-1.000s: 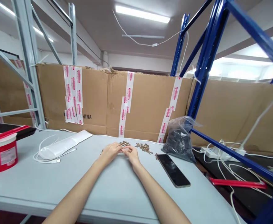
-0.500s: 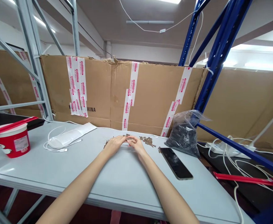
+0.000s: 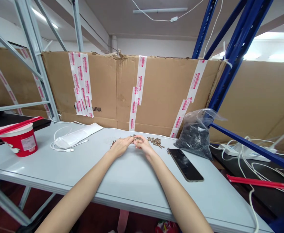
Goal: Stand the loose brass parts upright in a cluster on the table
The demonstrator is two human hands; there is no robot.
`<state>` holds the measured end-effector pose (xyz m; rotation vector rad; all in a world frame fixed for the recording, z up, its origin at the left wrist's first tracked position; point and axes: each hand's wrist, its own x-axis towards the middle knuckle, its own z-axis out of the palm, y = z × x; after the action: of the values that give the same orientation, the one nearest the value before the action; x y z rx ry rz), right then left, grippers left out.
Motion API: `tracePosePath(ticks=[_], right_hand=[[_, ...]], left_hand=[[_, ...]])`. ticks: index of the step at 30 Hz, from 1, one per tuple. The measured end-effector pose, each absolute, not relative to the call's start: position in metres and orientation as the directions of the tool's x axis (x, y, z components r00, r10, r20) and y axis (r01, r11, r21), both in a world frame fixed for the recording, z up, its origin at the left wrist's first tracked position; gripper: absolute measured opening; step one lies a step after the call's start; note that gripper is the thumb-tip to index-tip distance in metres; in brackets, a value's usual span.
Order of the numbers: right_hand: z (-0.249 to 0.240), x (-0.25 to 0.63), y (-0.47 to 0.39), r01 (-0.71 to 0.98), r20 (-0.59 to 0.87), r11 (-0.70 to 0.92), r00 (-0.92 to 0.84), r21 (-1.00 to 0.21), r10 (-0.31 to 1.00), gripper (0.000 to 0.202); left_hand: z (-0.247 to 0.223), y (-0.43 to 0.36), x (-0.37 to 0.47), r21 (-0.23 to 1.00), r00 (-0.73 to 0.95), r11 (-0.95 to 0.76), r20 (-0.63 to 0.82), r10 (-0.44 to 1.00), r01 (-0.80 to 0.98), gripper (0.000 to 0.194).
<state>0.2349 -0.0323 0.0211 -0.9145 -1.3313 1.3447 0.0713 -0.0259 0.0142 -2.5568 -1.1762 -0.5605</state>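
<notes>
Small brass-coloured metal pieces lie on the grey table in a loose pile just right of my hands, with more behind the fingertips. Darker small pieces show at the left edge of my left hand. My left hand's fingers are together and reach toward the right hand. My right hand has its thumb and fingers pinched at the left hand's fingertips. Whatever sits between the fingers is too small to make out.
A black phone and a clear bag of dark material are at the right. At the left stand a red cup and a white packet with a cable. Behind rises a cardboard wall.
The view has tilted down slightly and shifted, so the table's contents sit a little higher and further right. My right hand's fingers have curled in closer; the hands remain together.
</notes>
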Motion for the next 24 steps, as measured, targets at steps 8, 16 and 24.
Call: tracePosePath(ticks=[8, 16, 24], right_hand=[[0.015, 0.231, -0.03, -0.163, 0.108, 0.074, -0.209, -0.984, 0.972, 0.043], [0.018, 0.235, -0.031, -0.195, 0.141, 0.106, -0.178, -0.975, 0.974, 0.036], [0.017, 0.235, -0.031, -0.16, 0.114, 0.083, -0.194, -0.984, 0.974, 0.038]], left_hand=[[0.026, -0.034, 0.071, -0.089, 0.552, -0.575, 0.431, 0.714, 0.813, 0.022], [0.022, -0.03, 0.071, -0.098, 0.568, -0.59, 0.433, 0.7, 0.802, 0.039], [0.028, -0.033, 0.072, -0.088, 0.584, -0.604, 0.401, 0.706, 0.792, 0.041]])
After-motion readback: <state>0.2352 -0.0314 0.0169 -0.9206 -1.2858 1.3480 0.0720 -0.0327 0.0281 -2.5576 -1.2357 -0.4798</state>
